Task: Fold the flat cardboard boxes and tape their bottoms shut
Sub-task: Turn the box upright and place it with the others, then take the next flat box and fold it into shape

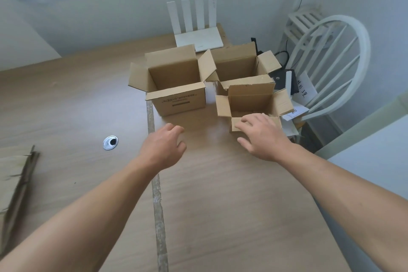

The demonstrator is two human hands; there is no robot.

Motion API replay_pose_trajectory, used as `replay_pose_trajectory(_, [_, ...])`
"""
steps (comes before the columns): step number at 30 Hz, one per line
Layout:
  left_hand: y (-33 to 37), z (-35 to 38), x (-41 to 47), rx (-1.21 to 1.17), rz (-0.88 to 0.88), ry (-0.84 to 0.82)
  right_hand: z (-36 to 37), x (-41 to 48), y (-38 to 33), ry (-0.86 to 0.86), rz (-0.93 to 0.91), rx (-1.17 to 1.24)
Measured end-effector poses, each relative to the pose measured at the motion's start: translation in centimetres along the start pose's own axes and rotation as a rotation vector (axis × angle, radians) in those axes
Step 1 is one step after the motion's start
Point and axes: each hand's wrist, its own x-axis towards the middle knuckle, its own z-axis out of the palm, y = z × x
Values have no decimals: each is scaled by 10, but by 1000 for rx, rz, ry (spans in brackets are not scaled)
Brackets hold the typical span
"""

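Both bare forearms reach out over the wooden table (220,194). The left hand (163,147) hovers above the tabletop, fingers loosely curled and gripping nothing. The right hand (263,137) is spread and relaxed, its fingertips over the near flap of the small box (249,104); whether they touch it cannot be told. 3 folded boxes stand upright with top flaps open: the small box nearest, a printed box (178,95) to its left, a third box (238,66) behind. Flat cardboard (13,179) lies at the table's left edge. A white router (198,38) with 4 antennas stands by the wall, and a white chair (331,62) is at the right.
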Motion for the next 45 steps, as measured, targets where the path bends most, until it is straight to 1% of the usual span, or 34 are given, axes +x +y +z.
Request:
replay_pose_trajectory(5, [-29,-1,-33,-19,-82,1,-3,4,-63,56,-137,-52])
replay_pose_trajectory(8, [-55,-1,-58,-27,-133,18,-3,11,-112,56,-188,-107])
replay_pose_trajectory(11, [-93,1,-87,27,-185,63,2,21,-166,54,-214,-124])
replay_pose_trajectory(13, [-122,5,-108,56,-236,65,5,27,-203,42,-239,-99])
replay_pose_trajectory(18, [-204,12,-166,33,-413,39,15,45,-295,7,-345,-78])
replay_pose_trajectory(22, [-277,12,-213,50,-488,19,28,59,-375,-13,-408,-53])
replay_pose_trajectory(27, [-378,13,-252,-19,-573,37,55,78,-476,-81,-442,-20])
replay_pose_trajectory(31, [-453,13,-271,-79,-680,56,74,92,-539,-220,-398,63])
replay_pose_trajectory(35, [-507,20,-283,-154,-788,59,85,111,-580,-366,-299,195])
replay_pose_trajectory(38, [-532,30,-290,-240,-885,125,99,126,-603,-421,-231,283])
replay_pose_trajectory(42, [-550,46,-298,-419,-1053,205,121,139,-623,-481,-49,506])
replay_pose_trajectory(44, [-554,52,-297,-552,-1058,266,129,138,-628,-487,7,591])
replay_pose_trajectory(45, [-555,53,-295,-600,-1053,331,132,137,-629,-483,25,628])
